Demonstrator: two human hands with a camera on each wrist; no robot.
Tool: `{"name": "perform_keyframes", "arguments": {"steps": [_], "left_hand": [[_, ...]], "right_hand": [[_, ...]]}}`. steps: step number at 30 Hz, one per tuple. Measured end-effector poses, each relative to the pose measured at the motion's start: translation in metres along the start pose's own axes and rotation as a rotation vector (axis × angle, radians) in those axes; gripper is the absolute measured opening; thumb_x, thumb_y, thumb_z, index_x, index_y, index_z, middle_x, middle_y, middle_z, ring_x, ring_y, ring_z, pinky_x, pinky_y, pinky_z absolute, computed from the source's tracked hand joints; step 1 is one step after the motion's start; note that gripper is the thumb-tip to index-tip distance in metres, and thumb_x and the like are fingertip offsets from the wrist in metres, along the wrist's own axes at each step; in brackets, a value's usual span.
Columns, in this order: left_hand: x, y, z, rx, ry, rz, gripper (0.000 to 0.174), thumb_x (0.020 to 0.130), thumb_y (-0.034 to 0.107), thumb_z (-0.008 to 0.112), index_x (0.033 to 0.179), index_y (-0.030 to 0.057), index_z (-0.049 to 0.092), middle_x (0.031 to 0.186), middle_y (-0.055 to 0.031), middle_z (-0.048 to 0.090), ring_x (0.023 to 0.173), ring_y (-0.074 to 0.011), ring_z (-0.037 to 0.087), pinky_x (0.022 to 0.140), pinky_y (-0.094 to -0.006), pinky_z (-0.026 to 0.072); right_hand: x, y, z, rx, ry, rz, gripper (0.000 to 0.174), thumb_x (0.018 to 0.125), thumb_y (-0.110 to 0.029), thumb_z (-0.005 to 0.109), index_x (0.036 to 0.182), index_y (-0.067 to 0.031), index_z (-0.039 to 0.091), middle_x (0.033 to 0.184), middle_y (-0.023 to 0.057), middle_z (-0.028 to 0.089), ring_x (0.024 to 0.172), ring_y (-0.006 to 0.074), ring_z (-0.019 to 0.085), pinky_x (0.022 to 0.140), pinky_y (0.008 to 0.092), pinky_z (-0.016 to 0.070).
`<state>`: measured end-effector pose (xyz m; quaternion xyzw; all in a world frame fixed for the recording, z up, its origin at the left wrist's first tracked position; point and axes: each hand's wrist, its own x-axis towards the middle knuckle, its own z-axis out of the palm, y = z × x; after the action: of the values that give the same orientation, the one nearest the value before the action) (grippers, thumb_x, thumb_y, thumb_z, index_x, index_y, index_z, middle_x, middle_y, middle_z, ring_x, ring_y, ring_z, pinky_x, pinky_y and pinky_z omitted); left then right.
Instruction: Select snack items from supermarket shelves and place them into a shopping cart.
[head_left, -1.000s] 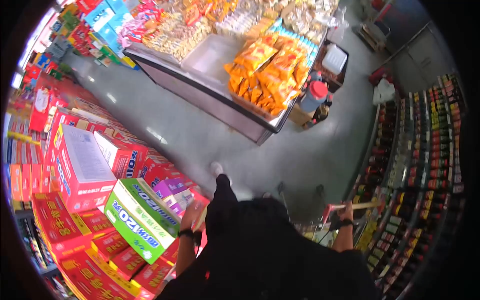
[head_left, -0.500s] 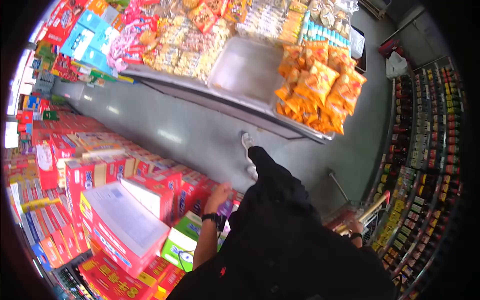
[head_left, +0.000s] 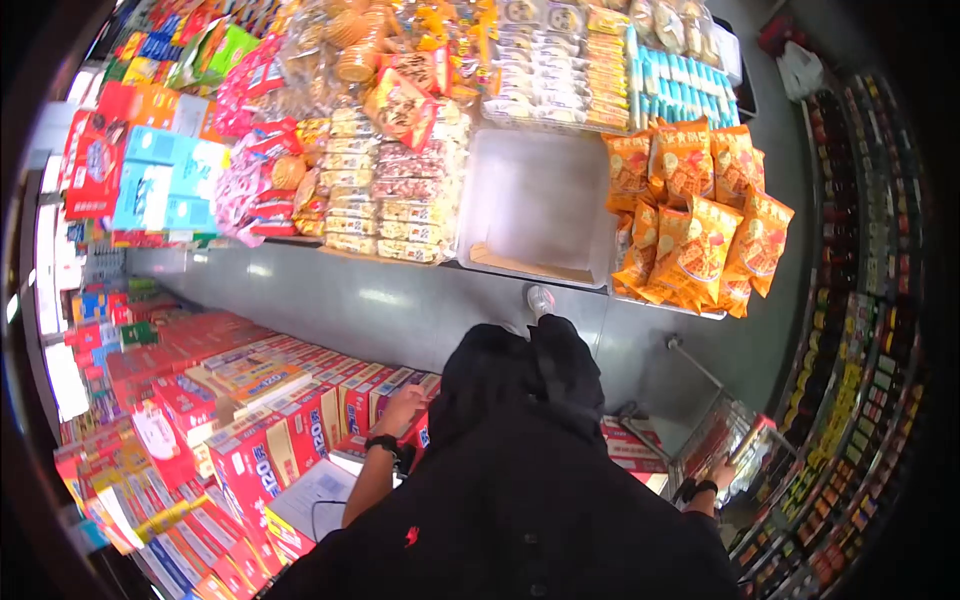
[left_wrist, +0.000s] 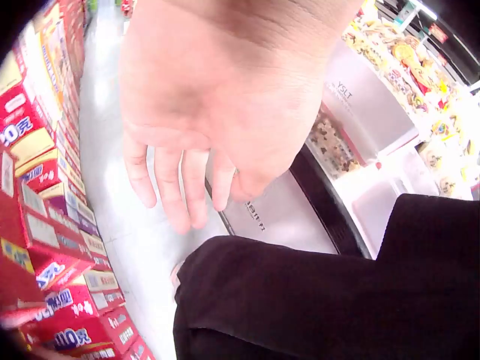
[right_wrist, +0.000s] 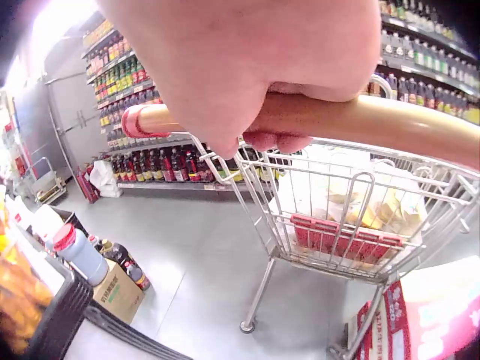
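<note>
My right hand [head_left: 718, 474] grips the tan handle [right_wrist: 337, 120] of a wire shopping cart [head_left: 730, 435], fingers curled round the bar in the right wrist view. Inside the cart basket lie pale packages [right_wrist: 367, 206] and something red, partly behind the wires. My left hand [head_left: 402, 410] hangs at my side with nothing in it, near stacked red cartons [head_left: 295, 445]. In the left wrist view its loosely bent fingers [left_wrist: 171, 187] point down over the floor, between the cartons and the dark trouser leg.
Ahead stands a counter of wrapped snacks, with orange snack bags [head_left: 700, 250] beside a shallow metal tray [head_left: 540, 200]. Bottle shelves [head_left: 860, 330] line the right side. A blue-grey jug with a red lid [right_wrist: 79, 255] stands by the counter's corner. Grey floor [head_left: 350, 300] runs between cartons and counter.
The view has turned and moved along, so the snack counter now lies squarely ahead and the green carton has left view. My right hand stays on the cart handle; my left stays beside the cartons.
</note>
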<state>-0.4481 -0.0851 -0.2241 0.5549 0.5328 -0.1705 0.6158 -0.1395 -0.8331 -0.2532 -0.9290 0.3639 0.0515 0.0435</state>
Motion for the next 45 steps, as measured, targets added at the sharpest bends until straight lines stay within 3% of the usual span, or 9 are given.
{"name": "perform_keyframes", "arguments": {"steps": [2, 3, 6, 9, 15, 20, 34, 36, 45], "left_hand": [[0.033, -0.002, -0.037, -0.013, -0.070, 0.080, 0.017, 0.092, 0.010, 0.054, 0.107, 0.0023, 0.059, 0.090, -0.0062, 0.062, 0.080, -0.0160, 0.063, 0.074, -0.0291, 0.0524], [0.048, 0.008, -0.061, 0.272, -0.103, 0.113, 0.019, 0.094, 0.012, 0.053, 0.109, 0.0025, 0.059, 0.091, -0.0066, 0.064, 0.083, -0.0162, 0.063, 0.076, -0.0290, 0.0518], [0.059, 0.095, -0.077, 0.379, -0.091, 0.018, 0.024, 0.096, 0.017, 0.052, 0.113, 0.0029, 0.061, 0.096, -0.0082, 0.067, 0.092, -0.0162, 0.062, 0.081, -0.0281, 0.0496], [0.106, 0.088, -0.142, 0.588, -0.178, 0.124, 0.028, 0.097, 0.019, 0.052, 0.117, 0.0007, 0.061, 0.100, -0.0098, 0.068, 0.092, -0.0155, 0.062, 0.084, -0.0280, 0.0484], [0.147, 0.095, -0.231, 0.649, -0.222, 0.062, 0.029, 0.097, 0.020, 0.053, 0.115, -0.0003, 0.062, 0.100, -0.0097, 0.067, 0.091, -0.0159, 0.062, 0.082, -0.0279, 0.0489], [0.149, 0.095, -0.273, 0.698, -0.281, -0.030, 0.029, 0.096, 0.022, 0.052, 0.114, 0.0006, 0.062, 0.099, -0.0090, 0.067, 0.088, -0.0156, 0.062, 0.078, -0.0284, 0.0498], [0.199, 0.178, -0.355, 1.005, -0.431, 0.179, 0.030, 0.096, 0.024, 0.052, 0.114, 0.0028, 0.062, 0.097, -0.0076, 0.067, 0.083, -0.0141, 0.062, 0.072, -0.0298, 0.0504], [0.243, 0.157, -0.397, 0.902, -0.318, -0.087, 0.029, 0.095, 0.027, 0.052, 0.113, 0.0056, 0.062, 0.096, -0.0057, 0.068, 0.080, -0.0130, 0.063, 0.063, -0.0294, 0.0480], [0.229, 0.079, -0.490, 0.569, -0.263, -0.080, 0.025, 0.093, 0.020, 0.047, 0.110, 0.0087, 0.062, 0.089, -0.0028, 0.066, 0.074, -0.0121, 0.063, 0.057, -0.0248, 0.0448]], "right_hand": [[-0.015, 0.008, 0.016, -0.048, -0.006, -0.157, 0.047, 0.086, -0.047, 0.059, 0.104, -0.0038, 0.066, 0.088, 0.0189, 0.067, 0.075, 0.0342, 0.065, 0.067, 0.0434, 0.0500], [-0.022, 0.011, 0.026, -0.060, -0.051, -0.242, 0.043, 0.086, -0.047, 0.059, 0.105, -0.0101, 0.067, 0.082, 0.0152, 0.066, 0.065, 0.0293, 0.064, 0.056, 0.0401, 0.0494], [-0.061, -0.014, 0.031, -0.012, 0.039, -0.125, 0.044, 0.088, -0.040, 0.061, 0.110, -0.0017, 0.061, 0.087, 0.0222, 0.067, 0.080, 0.0398, 0.065, 0.069, 0.0477, 0.0496], [-0.117, -0.064, 0.007, 0.052, 0.099, -0.064, 0.038, 0.086, -0.035, 0.061, 0.098, 0.0012, 0.058, 0.088, 0.0287, 0.065, 0.087, 0.0478, 0.062, 0.075, 0.0532, 0.0488], [-0.205, -0.114, 0.001, 0.027, 0.101, -0.036, 0.036, 0.082, -0.028, 0.064, 0.107, -0.0035, 0.056, 0.091, 0.0250, 0.066, 0.087, 0.0441, 0.063, 0.080, 0.0516, 0.0489], [-0.271, -0.152, -0.001, 0.085, 0.073, -0.051, 0.028, 0.083, -0.029, 0.064, 0.093, -0.0040, 0.055, 0.085, 0.0203, 0.066, 0.084, 0.0408, 0.063, 0.075, 0.0516, 0.0473], [-0.453, -0.254, 0.027, 0.097, 0.107, -0.126, 0.025, 0.083, -0.023, 0.064, 0.096, -0.0039, 0.054, 0.088, 0.0185, 0.065, 0.088, 0.0404, 0.062, 0.074, 0.0520, 0.0469], [-0.476, -0.265, 0.032, 0.159, 0.103, -0.197, 0.027, 0.084, -0.023, 0.064, 0.099, -0.0034, 0.053, 0.092, 0.0204, 0.065, 0.089, 0.0425, 0.062, 0.076, 0.0531, 0.0467], [-0.585, -0.334, 0.058, 0.001, 0.165, -0.221, 0.024, 0.081, -0.019, 0.066, 0.093, -0.0046, 0.051, 0.085, 0.0157, 0.063, 0.086, 0.0375, 0.062, 0.069, 0.0526, 0.0459]]}}
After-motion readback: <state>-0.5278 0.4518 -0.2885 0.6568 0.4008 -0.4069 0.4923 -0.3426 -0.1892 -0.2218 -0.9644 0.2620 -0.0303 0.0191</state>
